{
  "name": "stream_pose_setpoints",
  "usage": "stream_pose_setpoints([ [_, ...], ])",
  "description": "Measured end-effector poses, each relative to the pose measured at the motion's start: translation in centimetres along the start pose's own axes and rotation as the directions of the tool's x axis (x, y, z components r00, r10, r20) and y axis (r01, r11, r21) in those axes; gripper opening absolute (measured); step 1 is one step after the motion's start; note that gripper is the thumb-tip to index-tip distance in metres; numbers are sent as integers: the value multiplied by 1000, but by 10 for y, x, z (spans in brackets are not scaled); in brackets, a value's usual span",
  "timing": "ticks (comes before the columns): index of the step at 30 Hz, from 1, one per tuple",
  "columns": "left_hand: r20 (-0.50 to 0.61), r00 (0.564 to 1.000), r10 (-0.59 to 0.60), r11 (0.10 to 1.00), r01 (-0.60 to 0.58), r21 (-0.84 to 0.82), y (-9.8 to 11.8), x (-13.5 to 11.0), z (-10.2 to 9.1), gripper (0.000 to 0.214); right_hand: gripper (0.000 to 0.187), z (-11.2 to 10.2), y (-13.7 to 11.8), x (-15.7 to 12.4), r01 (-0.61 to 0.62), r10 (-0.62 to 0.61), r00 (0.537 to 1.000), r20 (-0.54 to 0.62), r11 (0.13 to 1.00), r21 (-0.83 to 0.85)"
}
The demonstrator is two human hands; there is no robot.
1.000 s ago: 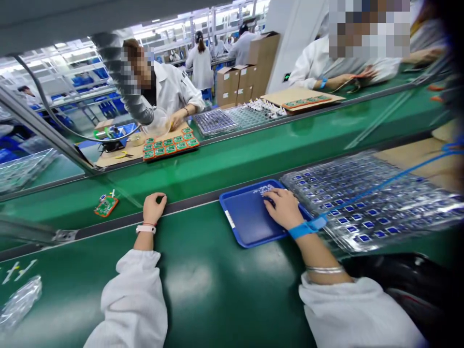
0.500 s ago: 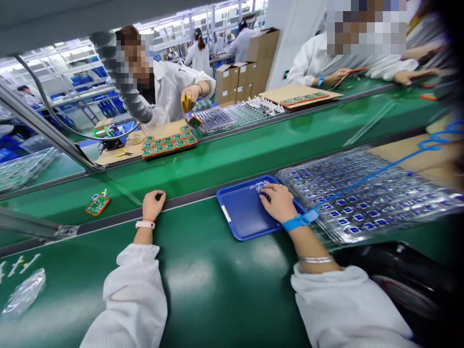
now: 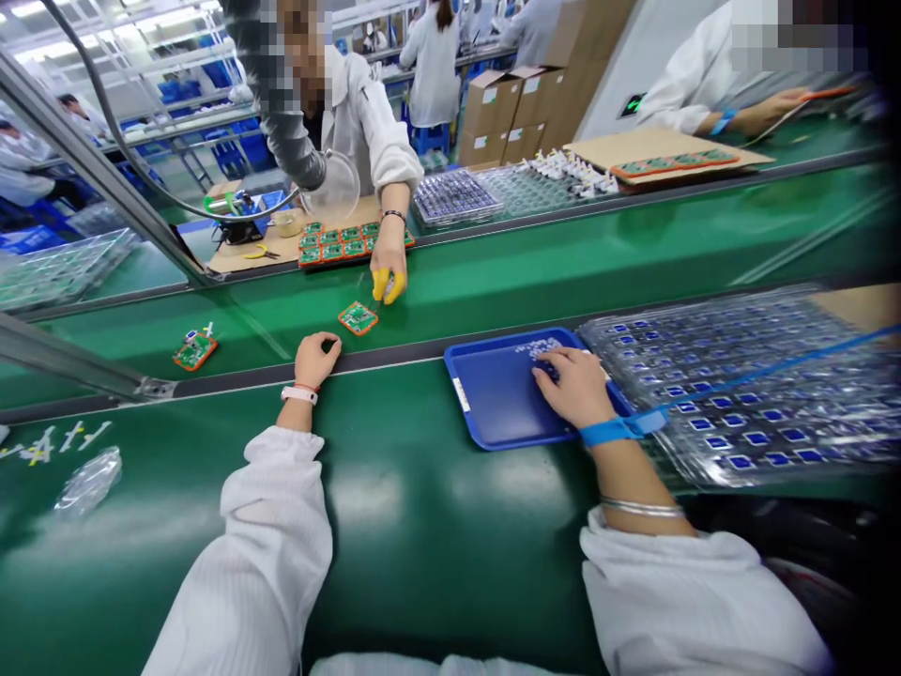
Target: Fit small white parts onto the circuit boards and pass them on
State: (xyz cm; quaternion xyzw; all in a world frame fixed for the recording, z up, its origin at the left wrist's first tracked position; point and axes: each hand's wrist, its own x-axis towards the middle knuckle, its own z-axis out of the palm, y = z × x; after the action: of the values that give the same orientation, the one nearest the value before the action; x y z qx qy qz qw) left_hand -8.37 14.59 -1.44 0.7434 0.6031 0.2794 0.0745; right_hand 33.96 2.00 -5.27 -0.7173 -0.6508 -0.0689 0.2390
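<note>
My left hand (image 3: 316,361) rests curled at the far edge of the green bench, by the dark strip beside the conveyor; what its fingers enclose is hidden. My right hand (image 3: 575,385) lies inside the blue tray (image 3: 495,399), fingertips pinched over small blue parts at the tray's far corner. A blue wrist strap with a coiled cord circles my right wrist. A green circuit board (image 3: 358,317) lies on the conveyor just beyond my left hand, with a co-worker's hand (image 3: 389,258) in yellow fingertip covers right above it.
A second circuit board (image 3: 195,350) lies on the conveyor at left. Clear blister trays of blue parts (image 3: 732,385) stand right of the blue tray. A plastic bag (image 3: 88,482) and small white pieces lie at left. Across the belt are more boards (image 3: 344,242) and people.
The co-worker across the belt has reached over and set a circuit board on the conveyor near my left hand. My own hands have stayed put; the view shifted.
</note>
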Motion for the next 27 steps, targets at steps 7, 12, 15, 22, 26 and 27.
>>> stream_pose_setpoints([
  [7, 12, 1000, 19, 1000, -19, 2, -1, 0, 0, 24, 32, 1, 2, -1, 13, -13, 1000, -11, 1000, 6],
  [12, 14, 1000, 18, 1000, -18, 6, -1, -1, 1, 23, 31, 0, 2, -2, 13, -13, 1000, -25, 1000, 16],
  [15, 12, 1000, 19, 1000, -19, 1, -1, -2, 0, 23, 30, -2, 0, -2, 16, -15, 1000, -21, 1000, 26],
  [22, 1, 1000, 27, 1000, -27, -7, -1, -2, 0, 24, 29, -5, -4, -2, 49, -49, 999, 18, 998, 38],
  [26, 1, 1000, 28, 1000, -28, -11, 1, -3, -1, 24, 30, -8, -7, -1, 11, -11, 1000, 8, 999, 47],
  [27, 2, 1000, 28, 1000, -28, -11, 2, -3, -1, 25, 31, -9, -7, -1, -14, 14, 1000, -1, 999, 42],
])
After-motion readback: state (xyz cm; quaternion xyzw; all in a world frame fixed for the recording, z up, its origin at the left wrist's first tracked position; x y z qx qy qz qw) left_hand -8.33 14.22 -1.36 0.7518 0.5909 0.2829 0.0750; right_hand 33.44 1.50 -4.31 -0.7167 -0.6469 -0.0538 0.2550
